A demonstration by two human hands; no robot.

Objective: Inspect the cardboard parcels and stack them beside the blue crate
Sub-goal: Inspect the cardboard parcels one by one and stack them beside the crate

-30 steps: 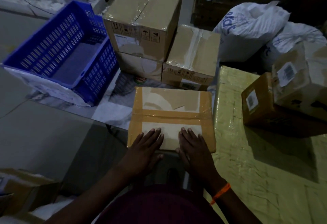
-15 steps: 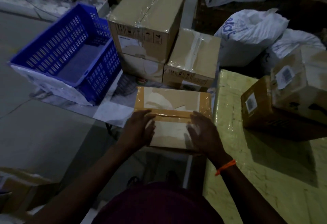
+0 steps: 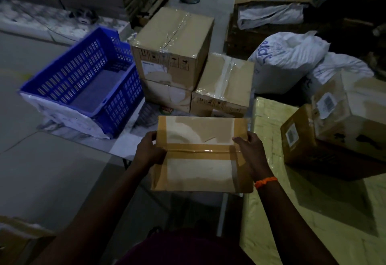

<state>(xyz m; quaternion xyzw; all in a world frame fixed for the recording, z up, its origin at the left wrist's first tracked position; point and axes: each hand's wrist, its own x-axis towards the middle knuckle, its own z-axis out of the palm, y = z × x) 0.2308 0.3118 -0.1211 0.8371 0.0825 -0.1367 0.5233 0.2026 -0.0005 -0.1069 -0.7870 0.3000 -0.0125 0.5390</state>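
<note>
Holding: both hands are clamped on one flat brown cardboard parcel (image 3: 200, 160) banded with tan tape. The left hand (image 3: 149, 149) grips its left end and the right hand (image 3: 249, 151) its right end. The thumbs lie on the top face and the other fingers are hidden round the edges.
Hands: set apart by the parcel's full width, each closed on it. An orange wristband (image 3: 265, 181) circles the right wrist.
Landmark: a blue slatted plastic crate (image 3: 125, 101), open-topped with nothing visible inside.
Parcel's place: nearer the person than the crate and off to its right, not touching it. Whether anything supports it from below cannot be told.
Stack: just beside the crate's right wall, a large tape-sealed brown carton (image 3: 173, 41) sits on a lower brown carton (image 3: 167, 95). A shorter taped carton (image 3: 225, 80) stands against them on the side away from the crate.
Waiting: well right of the crate, two labelled brown parcels (image 3: 344, 118) lie on a yellowish film-wrapped surface (image 3: 271, 181). White sacks (image 3: 286, 62) are piled beyond it.
Step in hand: probably inspection, with the taped top face turned up to view, or the start of carrying the parcel over.
Next move: it calls for keeping both grips firm and the parcel level. The parcel then goes forward towards the crate and is set down square on the stack. The shorter carton looks the easiest landing.
</note>
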